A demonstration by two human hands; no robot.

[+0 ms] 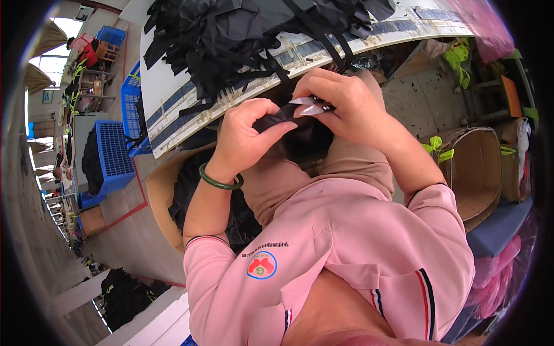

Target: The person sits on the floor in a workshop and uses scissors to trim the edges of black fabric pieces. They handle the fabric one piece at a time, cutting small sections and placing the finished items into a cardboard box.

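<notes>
While the fisheye bends everything near the rim, the centre is readable: the blades of the small silver thread snips (311, 106) poke out from under the right hand (340, 104), but their handle is buried in the fist, so grip detail is hidden. Right hand is clenched around the snips, fingers curled tight, just below the white worktable (173, 109) edge. Left hand (248, 135) is closed in a pinch on a black fabric piece (276, 118), thumb on top, fingers wrapped under; the piece runs from that pinch straight to the blade tips and appears to touch them, though whether the blades are shut on it is too small to tell. Most of the fabric piece is covered by both hands. Green bangle (219, 180) sits on the left wrist. On the worktable above the hands, a heap of black fabric strips (254, 34) is cut off at the top edge. Cardboard box (476, 173) to the right of the worktable, blue crate (112, 155) to its left.
</notes>
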